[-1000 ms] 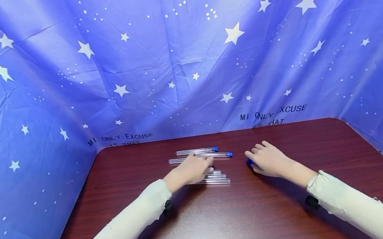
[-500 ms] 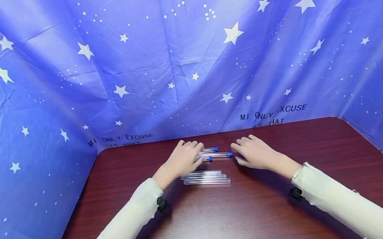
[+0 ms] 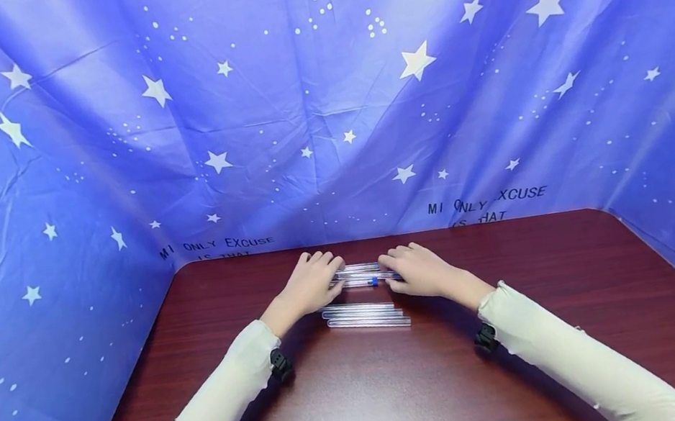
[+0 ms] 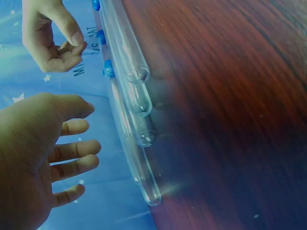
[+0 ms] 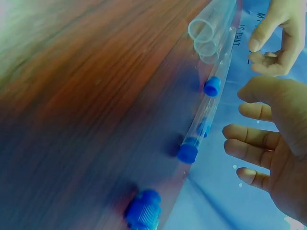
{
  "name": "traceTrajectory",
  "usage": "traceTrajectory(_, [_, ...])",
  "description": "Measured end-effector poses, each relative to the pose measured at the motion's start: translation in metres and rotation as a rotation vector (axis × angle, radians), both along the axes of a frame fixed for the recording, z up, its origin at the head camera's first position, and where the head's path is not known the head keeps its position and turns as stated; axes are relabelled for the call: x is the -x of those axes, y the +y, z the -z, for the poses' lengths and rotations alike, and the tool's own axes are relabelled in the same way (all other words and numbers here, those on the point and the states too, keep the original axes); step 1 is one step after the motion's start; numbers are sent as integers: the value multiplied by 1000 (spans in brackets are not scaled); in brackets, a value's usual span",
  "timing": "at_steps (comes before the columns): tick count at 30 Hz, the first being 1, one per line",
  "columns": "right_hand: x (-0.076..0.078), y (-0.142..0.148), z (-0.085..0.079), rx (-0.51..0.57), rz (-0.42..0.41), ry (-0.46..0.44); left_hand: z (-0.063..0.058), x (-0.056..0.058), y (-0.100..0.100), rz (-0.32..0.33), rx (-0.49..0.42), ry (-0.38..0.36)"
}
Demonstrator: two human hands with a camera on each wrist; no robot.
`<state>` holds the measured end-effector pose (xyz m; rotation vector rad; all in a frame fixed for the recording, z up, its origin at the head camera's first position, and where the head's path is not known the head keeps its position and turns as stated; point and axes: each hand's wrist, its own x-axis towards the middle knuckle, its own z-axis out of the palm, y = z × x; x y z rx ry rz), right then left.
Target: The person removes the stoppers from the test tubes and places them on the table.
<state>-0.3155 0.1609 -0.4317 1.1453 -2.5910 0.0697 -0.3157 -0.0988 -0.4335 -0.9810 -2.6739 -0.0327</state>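
Observation:
In the head view my left hand [image 3: 308, 284] is at the left ends of several clear test tubes with blue caps [image 3: 374, 282]. My right hand [image 3: 418, 270] is over their capped right ends. Both wrist views show the fingers apart and loosely extended, with nothing gripped. The capped tubes lie side by side at the back of the table, partly covered by the hands in the head view. Nearer to me lie several uncapped test tubes [image 3: 366, 315], their open mouths [image 5: 201, 29] facing right in the right wrist view.
A small cluster of loose blue caps [image 5: 144, 209] sits on the dark red wooden table [image 3: 378, 393], hidden behind my right hand in the head view. A blue curtain with white stars [image 3: 308, 98] closes off the back and sides.
My left hand has moved back and left from the uncapped tubes to the capped tubes' left ends. My right hand has moved left from the loose caps. A third capped tube now lies beside the other two.

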Motion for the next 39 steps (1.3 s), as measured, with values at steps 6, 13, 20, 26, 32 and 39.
traceTrajectory(6, [5,-12,1,-9,6,-40,6,4,-2,-23,16,-41])
traceTrajectory(13, [10,-21,0,-40,28,-89,9,7,-1,-25,28,-74])
traceTrajectory(20, [11,-26,2,-63,44,-136,8,7,4,-36,50,-107])
traceTrajectory(26, [12,-27,4,-76,66,-169,10,8,6,-57,72,-138])
traceTrajectory(32, [12,-27,8,-84,67,-175,12,7,7,-60,80,-162])
traceTrajectory(39, [11,-28,9,-89,60,-187,14,7,7,-45,68,-170])
